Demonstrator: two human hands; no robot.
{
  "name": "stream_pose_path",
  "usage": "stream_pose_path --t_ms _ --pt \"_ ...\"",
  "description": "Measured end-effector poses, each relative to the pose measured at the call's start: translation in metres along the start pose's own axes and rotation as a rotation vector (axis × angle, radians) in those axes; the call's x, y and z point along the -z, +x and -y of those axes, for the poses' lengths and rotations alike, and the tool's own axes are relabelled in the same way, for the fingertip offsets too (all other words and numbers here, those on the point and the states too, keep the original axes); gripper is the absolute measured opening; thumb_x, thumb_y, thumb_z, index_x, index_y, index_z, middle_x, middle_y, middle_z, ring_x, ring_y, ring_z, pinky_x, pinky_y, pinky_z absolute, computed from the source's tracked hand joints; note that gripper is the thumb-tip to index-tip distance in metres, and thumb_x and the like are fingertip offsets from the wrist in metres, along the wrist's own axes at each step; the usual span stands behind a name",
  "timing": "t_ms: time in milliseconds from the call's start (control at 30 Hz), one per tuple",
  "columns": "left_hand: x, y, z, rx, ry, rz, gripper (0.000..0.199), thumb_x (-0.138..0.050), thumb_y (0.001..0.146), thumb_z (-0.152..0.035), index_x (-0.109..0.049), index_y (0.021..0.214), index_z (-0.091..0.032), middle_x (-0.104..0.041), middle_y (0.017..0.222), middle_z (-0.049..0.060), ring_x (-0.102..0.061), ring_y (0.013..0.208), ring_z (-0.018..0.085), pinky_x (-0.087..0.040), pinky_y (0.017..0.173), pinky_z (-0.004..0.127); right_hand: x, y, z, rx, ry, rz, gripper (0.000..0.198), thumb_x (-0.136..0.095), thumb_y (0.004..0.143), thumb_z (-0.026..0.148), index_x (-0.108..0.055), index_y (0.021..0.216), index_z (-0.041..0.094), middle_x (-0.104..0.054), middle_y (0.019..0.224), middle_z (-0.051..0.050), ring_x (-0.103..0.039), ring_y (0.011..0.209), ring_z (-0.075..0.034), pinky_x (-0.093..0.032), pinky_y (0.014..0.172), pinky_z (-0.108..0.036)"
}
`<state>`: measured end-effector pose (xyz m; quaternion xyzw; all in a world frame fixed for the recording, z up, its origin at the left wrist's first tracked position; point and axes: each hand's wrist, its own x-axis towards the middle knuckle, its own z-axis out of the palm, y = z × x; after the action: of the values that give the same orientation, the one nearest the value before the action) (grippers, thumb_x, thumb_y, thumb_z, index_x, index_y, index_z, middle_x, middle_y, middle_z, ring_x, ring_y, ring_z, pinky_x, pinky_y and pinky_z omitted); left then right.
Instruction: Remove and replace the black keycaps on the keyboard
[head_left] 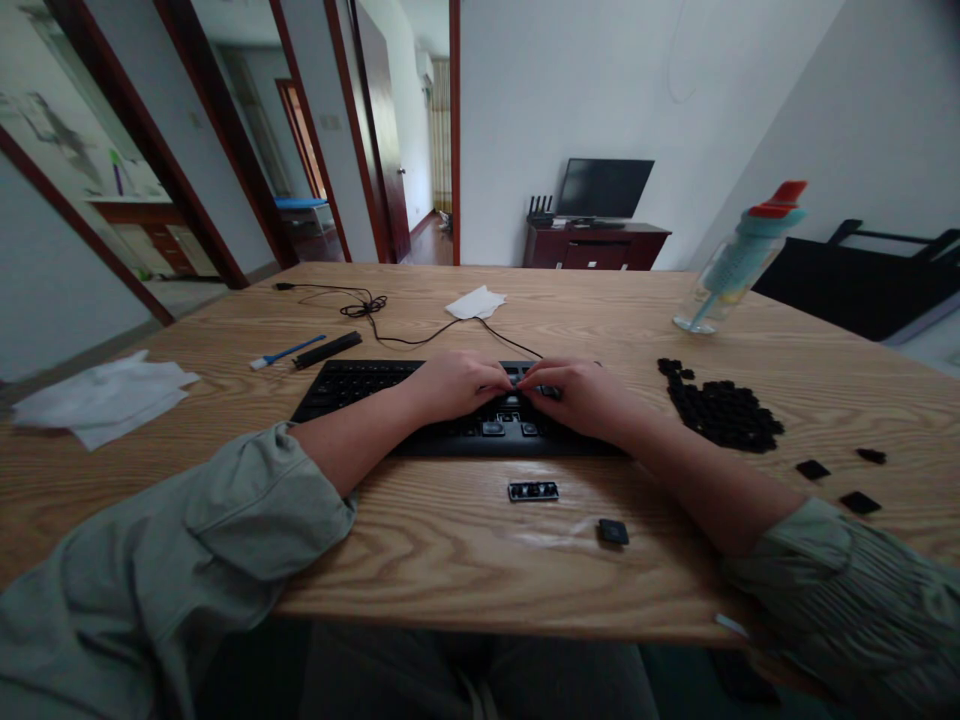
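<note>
table edge: the near rim of the wooden table [420, 612] is running crosswise above the person's lap, and a broad band of open wood is lying between it and the black keyboard [465, 442].
room in front: a wide keycap [533, 491], its hollow side facing up, is lying near the keyboard's front edge; a square keycap [613, 531] is resting closer to the lap, farther right.
room on the right: a heap of black keycaps [724, 415] is crowding the wood past the right forearm, a strip of open wood is separating it from the keyboard, and a clear bottle [731, 270] is standing behind.
room on the left: a blue-handled brush [292, 349] and a black bar [328, 350] are lying beside each other near the keyboard's back left corner.
room behind: a black cable [364, 308] is trailing from the keyboard's back edge into a coil.
keyboard axis: the keyboard is lying flat on the table beneath both hands, its long axis running left to right, its front edge facing the person.
left hand: the left hand [457, 385] is touching the keyboard right of its middle, fingertips bunching narrow; i cannot tell whether they are pinching a part.
right hand: the right hand [576, 395] is meeting it there, fingers curling narrow; what they are gripping, if anything, is hidden.
</note>
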<state>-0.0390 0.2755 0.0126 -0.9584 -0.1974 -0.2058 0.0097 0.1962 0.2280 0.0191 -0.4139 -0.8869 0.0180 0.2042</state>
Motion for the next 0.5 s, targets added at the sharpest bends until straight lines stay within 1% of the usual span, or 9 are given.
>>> stream_pose_path --t_ms 133,300,367,500 --pt "0.0013 -0.0006 -0.0008 -0.063 0.069 -0.014 0.024 -0.055 0.097 -0.021 -0.077 0.104 -0.021 -0.078 0.105 0.005 -0.073 0.095 0.019 -0.056 0.085 0.031 0.0040 -0.0023 0.0030 0.034 -0.041 0.025 0.025 -0.060 0.090 0.019 -0.079 0.107 0.022 -0.076 0.109 -0.007 -0.072 0.090 -0.020 -0.056 0.083 -0.033" --pt "0.0038 0.0000 -0.0050 -0.106 0.139 -0.016 0.024 -0.055 0.095 -0.018 -0.078 0.103 -0.022 -0.078 0.103 0.006 -0.073 0.094 0.019 -0.057 0.083 0.028 0.0062 -0.0063 0.0085 0.105 -0.125 0.028 0.028 -0.062 0.086 0.019 -0.079 0.108 0.019 -0.075 0.115 -0.009 -0.073 0.096 -0.025 -0.057 0.087 -0.035" --pt "0.0038 -0.0001 -0.0062 -0.092 0.152 -0.024 0.024 -0.056 0.094 -0.017 -0.078 0.101 -0.022 -0.078 0.101 0.006 -0.074 0.092 0.018 -0.057 0.082 0.027 0.0038 -0.0064 0.0081 0.092 -0.124 0.004 0.027 -0.060 0.088 0.021 -0.079 0.107 0.018 -0.076 0.113 -0.009 -0.073 0.095 -0.025 -0.057 0.085 -0.036" --pt "0.0016 -0.0012 -0.0047 -0.050 0.134 -0.039 0.023 -0.056 0.093 -0.017 -0.078 0.099 -0.023 -0.078 0.100 0.005 -0.073 0.092 0.017 -0.057 0.083 0.027 -0.0024 -0.0020 0.0036 0.012 -0.024 -0.018 0.024 -0.058 0.093 0.024 -0.078 0.105 0.021 -0.077 0.105 -0.006 -0.072 0.093 -0.022 -0.055 0.085 -0.034"
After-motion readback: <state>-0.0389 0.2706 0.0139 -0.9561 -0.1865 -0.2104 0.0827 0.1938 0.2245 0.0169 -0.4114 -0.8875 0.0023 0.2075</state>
